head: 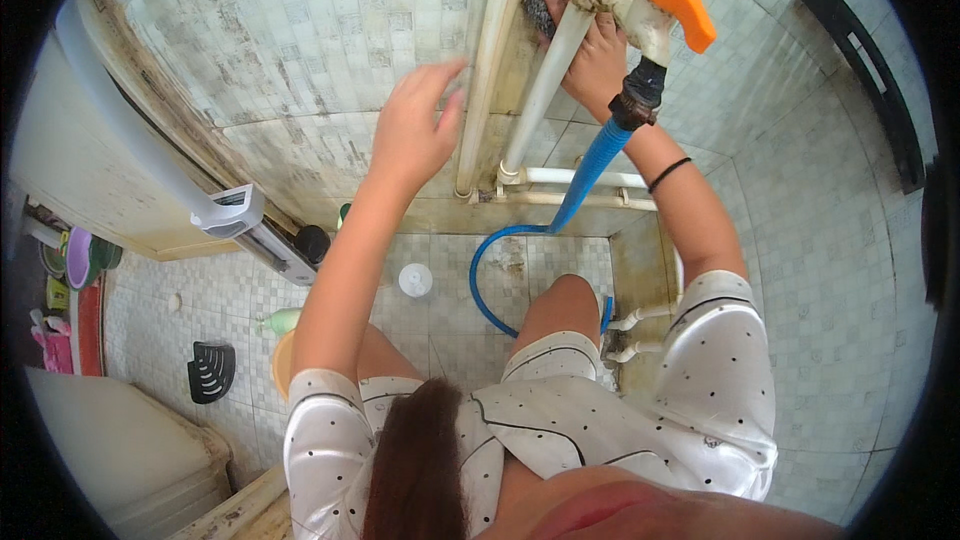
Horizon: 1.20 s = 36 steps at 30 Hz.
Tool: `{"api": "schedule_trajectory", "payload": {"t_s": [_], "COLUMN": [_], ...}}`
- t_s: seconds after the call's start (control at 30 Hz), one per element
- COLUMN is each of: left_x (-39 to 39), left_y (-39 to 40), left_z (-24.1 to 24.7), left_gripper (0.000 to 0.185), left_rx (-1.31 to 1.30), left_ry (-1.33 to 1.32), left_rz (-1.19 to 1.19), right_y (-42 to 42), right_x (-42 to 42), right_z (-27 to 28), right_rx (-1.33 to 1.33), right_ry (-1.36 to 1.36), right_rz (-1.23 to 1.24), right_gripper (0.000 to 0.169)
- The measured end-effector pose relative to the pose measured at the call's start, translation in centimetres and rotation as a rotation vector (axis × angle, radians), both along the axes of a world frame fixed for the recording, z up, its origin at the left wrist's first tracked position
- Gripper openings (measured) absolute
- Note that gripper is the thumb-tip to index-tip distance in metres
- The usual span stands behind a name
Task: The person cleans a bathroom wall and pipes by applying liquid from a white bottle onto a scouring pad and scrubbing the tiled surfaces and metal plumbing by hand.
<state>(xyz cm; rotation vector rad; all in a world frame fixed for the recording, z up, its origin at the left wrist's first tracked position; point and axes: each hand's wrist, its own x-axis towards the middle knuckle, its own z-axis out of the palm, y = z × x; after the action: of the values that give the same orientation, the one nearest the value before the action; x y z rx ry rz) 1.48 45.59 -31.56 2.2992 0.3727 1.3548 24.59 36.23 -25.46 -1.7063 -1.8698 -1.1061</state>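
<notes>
My right hand reaches behind a white vertical pipe, its fingers on a grey metal-mesh scouring pad against the stained tiled wall. The pipe and its fitting hide part of that hand. My left hand is raised in front of the wall, empty, thumb apart from the fingers. Just beyond its fingertips runs a yellowed vertical pipe. To the right of the pad, a tap with an orange lever handle feeds a blue hose, which hangs down and curls on the floor.
White horizontal pipes run low along the wall. On the tiled floor are a round white container, a black corner rack, a green bottle and an orange basin. A flat mop leans at left; a black shelf is at right.
</notes>
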Motion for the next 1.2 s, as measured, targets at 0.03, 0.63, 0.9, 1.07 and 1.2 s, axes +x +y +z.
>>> {"api": "schedule_trajectory", "payload": {"t_s": [0.03, 0.63, 0.9, 1.07, 1.2], "left_x": [0.8, 3.7, 5.9, 5.5, 4.4], "left_y": [0.4, 8.0, 7.7, 7.3, 7.5], "left_z": [1.1, 8.3, 10.1, 9.3, 6.4], "left_gripper": [0.026, 0.039, 0.064, 0.063, 0.063], "left_rx": [0.034, 1.023, 1.167, 1.215, 1.245], "left_ry": [-0.071, 0.085, 0.289, 0.323, 0.335], "left_rz": [0.0, 0.156, -0.087, 0.048, 0.165], "right_y": [0.2, -0.4, 0.3, -1.6, -2.3], "right_x": [-0.4, -1.7, 0.1, 0.2, -0.4], "right_z": [-0.3, -0.8, -0.3, -0.4, -2.0], "right_rx": [-0.017, 0.146, 0.067, -0.151, -0.103], "right_ry": [-0.104, 0.301, 0.089, 0.333, 0.235], "right_rz": [-0.016, 0.107, 0.058, 0.208, 0.157], "right_gripper": [0.047, 0.041, 0.042, 0.05, 0.047]}}
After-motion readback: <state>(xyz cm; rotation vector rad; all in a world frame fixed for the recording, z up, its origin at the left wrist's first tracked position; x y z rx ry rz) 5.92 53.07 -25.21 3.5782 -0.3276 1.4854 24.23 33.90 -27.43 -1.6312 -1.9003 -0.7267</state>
